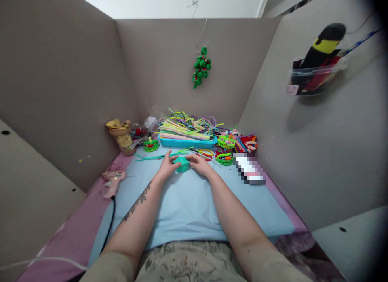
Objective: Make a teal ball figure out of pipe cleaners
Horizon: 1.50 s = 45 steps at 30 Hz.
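Observation:
Between my two hands, over the light blue cloth (pixel 188 205), is a small rounded teal piece (pixel 182 164) that looks fuzzy, like shaped pipe cleaners. My left hand (pixel 167 164) grips its left side with the thumb and fingers. On its right side, my right hand (pixel 197 164) has its fingers closed against it. Teal pipe cleaners (pixel 151 157) lie on the cloth just beyond my left hand. Past my right hand rest scissors or pliers with yellow and red handles (pixel 206 153), partly hidden among other strands.
A blue tray (pixel 188 143) heaped with pipe cleaners stands at the back. Left are a pink glue gun (pixel 115 184) with a black cord and a brown cup (pixel 121 137). Green fuzzy pieces (pixel 224 158) and a blurred phone (pixel 250 169) lie right. Grey panels (pixel 188 63) enclose the table.

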### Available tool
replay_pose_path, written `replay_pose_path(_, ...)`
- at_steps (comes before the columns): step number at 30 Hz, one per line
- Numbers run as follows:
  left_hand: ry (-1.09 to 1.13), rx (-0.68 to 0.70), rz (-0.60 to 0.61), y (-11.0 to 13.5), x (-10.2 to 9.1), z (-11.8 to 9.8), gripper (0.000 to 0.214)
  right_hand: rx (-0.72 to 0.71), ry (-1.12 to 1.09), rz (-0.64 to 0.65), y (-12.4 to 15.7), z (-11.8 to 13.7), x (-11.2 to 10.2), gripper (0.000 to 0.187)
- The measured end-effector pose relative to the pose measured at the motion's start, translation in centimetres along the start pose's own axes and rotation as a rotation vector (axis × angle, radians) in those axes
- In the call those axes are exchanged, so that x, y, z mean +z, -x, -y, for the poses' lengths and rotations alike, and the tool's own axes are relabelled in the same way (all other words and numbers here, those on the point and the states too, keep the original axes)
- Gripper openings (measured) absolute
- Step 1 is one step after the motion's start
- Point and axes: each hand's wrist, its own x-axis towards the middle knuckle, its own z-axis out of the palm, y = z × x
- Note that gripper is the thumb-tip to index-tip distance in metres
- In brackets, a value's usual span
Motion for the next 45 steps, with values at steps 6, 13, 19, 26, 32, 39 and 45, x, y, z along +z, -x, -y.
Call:
replay_pose_path(6,-0.018,0.007,0.001,-0.13,-0.07,0.31,0.092,-0.076,0.33,-0.091,-0.13,-0.04,0.5,0.049)
replay_pose_path(13,-0.015,0.004,0.011,-0.17,-0.04,0.39,0.091,-0.079,0.393,-0.075,-0.05,0.13,0.47,0.052)
replay_pose_path(19,-0.001,0.003,0.019,-0.16,-0.07,0.4,0.091,-0.09,0.478,-0.057,0.05,0.53,0.35,0.047)
replay_pose_path(26,-0.011,0.009,0.018,-0.11,-0.02,0.35,0.09,-0.113,0.525,-0.114,-0.12,0.57,0.51,0.038)
replay_pose_path(32,-0.013,0.003,0.011,0.02,-0.04,0.12,0.09,-0.093,0.43,-0.017,0.23,0.69,0.16,0.049)
replay_pose_path(39,-0.032,0.006,0.024,0.08,-0.07,0.13,0.089,-0.098,0.504,-0.102,-0.04,0.34,0.43,0.035)
replay_pose_path(45,-0.031,0.014,0.016,0.18,-0.07,0.04,0.088,-0.097,0.483,-0.141,-0.06,0.23,0.51,0.033)
